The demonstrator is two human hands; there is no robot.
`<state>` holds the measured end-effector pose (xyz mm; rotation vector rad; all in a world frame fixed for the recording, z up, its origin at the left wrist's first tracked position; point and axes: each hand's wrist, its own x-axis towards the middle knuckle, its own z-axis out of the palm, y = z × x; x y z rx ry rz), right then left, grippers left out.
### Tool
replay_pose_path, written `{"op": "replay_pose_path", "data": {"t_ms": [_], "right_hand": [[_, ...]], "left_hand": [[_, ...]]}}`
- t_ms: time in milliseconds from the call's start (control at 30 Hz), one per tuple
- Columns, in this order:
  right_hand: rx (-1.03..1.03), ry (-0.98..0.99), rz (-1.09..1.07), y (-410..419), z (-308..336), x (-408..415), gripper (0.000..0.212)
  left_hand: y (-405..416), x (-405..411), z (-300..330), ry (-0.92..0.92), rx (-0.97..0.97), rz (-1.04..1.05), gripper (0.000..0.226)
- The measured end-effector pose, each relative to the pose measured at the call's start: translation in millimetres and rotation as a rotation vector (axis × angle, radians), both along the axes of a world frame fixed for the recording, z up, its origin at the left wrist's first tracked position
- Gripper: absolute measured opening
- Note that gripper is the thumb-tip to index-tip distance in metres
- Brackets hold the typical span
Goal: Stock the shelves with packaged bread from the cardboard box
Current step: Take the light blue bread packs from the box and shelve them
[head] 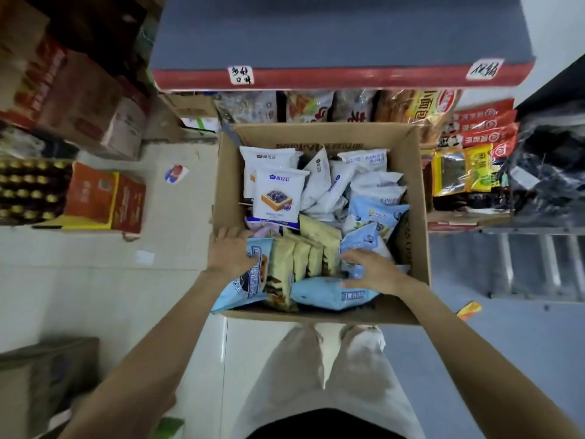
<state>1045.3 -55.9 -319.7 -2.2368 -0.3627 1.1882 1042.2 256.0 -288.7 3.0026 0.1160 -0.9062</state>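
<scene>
I look straight down into the open brown cardboard box [319,134] on the pale tiled floor, its long sides running from 12 to 6 o'clock, its far wall just under the red-edged grey shelf [342,78]. The packaged bread fills it. Toward 12 o'clock lie white packets [278,198], the front one upright to me, top edge toward 12, printed with a toast slice under a blue logo; the writing is too small to read. At the centre a row of cream-yellow packets [304,258] stands on edge, long axes running 12 to 6. Pale blue packets [329,293] lie at 6 and 3 o'clock, the near one with its long axis 9 to 3, its print upside down to me.

My left hand [229,251] rests at the box's 9 o'clock wall, fingers curled round a pale blue packet with a dark picture [250,277], which leans over the near left corner. My right hand [368,269] lies with fingers spread and fairly straight on the blue packets at 4 o'clock, pressing rather than gripping.

Two handwritten white labels [241,75] are stuck on the shelf's red edge. Under it sit snack bags [427,109] in yellow and red.
</scene>
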Motion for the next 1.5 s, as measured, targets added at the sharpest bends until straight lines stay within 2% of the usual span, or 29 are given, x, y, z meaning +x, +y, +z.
{"op": "replay_pose_path", "data": {"t_ms": [67, 133, 200, 300, 367, 433, 500, 600, 667, 700, 800, 867, 900, 1000, 1067, 1200, 1333, 1433, 1500], "right_hand": [[0.016, 0.043, 0.083, 8.6, -2.0, -14.5, 0.082], [-0.046, 0.017, 0.154, 13.4, -7.5, -29.7, 0.094], [-0.122, -0.021, 0.167, 15.8, -15.8, -38.9, 0.097], [-0.212, -0.153, 0.164, 22.1, -27.9, -40.4, 0.075], [-0.245, -0.276, 0.143, 27.2, -30.1, -37.5, 0.057], [-0.230, -0.329, 0.049, 31.9, -31.5, -38.0, 0.046], [-0.198, -0.302, -0.026, 34.6, -34.5, -43.3, 0.045], [-0.141, -0.181, 0.020, 38.0, -41.3, -51.9, 0.068], [-0.184, -0.143, 0.043, 39.4, -45.1, -52.3, 0.086], [-0.217, -0.137, 0.024, 41.2, -45.0, -51.6, 0.087], [-0.271, -0.205, -0.044, 47.0, -42.5, -47.9, 0.071], [-0.204, -0.281, -0.149, 48.6, -29.6, -42.7, 0.064], [-0.131, -0.261, -0.291, 46.6, -20.4, -37.5, 0.063], [0.216, -0.065, -0.779, 38.1, 11.8, -16.3, 0.056], [0.379, 0.006, -0.935, 31.1, 31.7, -3.9, 0.043], [0.494, -0.050, -0.987, 20.7, 69.4, 16.2, 0.042], [0.426, -0.273, -0.865, 5.3, 114.5, 33.3, 0.052], [0.557, -0.422, -0.811, -12.8, 163.9, 50.3, 0.067], [0.617, -0.487, -0.783, -27.9, 198.8, 68.0, 0.069]], "left_hand": [[5.4, -11.5, -5.2, -0.144, -0.009, 0.024, 0.062], [11.6, -23.4, -8.2, -0.279, -0.048, 0.166, 0.071], [16.0, -34.7, -8.4, -0.288, -0.097, 0.368, 0.086], [20.0, -48.9, -17.9, -0.207, -0.321, 0.677, 0.105], [20.2, -54.3, -24.7, -0.200, -0.439, 0.802, 0.107], [20.8, -57.8, -30.4, -0.230, -0.440, 0.758, 0.098], [19.0, -60.1, -34.5, -0.230, -0.386, 0.640, 0.092], [16.8, -64.3, -39.5, -0.208, -0.358, 0.538, 0.098], [15.3, -67.1, -42.6, -0.188, -0.349, 0.477, 0.107], [14.8, -68.0, -43.2, -0.178, -0.339, 0.449, 0.110], [18.3, -65.5, -41.2, -0.167, -0.283, 0.429, 0.112], [20.8, -63.7, -34.1, -0.222, -0.292, 0.440, 0.111], [21.9, -62.7, -29.9, -0.267, -0.338, 0.481, 0.110], [21.1, -56.2, -8.8, -0.417, -0.626, 0.768, 0.105], [16.8, -49.8, 10.2, -0.480, -0.805, 0.919, 0.102], [4.4, -33.0, 45.8, -0.571, -0.958, 0.931, 0.085], [-14.2, -9.5, 74.4, -0.627, -1.042, 0.893, 0.076], [-30.2, 16.2, 105.2, -0.689, -1.143, 0.868, 0.064], [-39.8, 34.4, 130.2, -0.753, -1.190, 0.836, 0.063]]}}
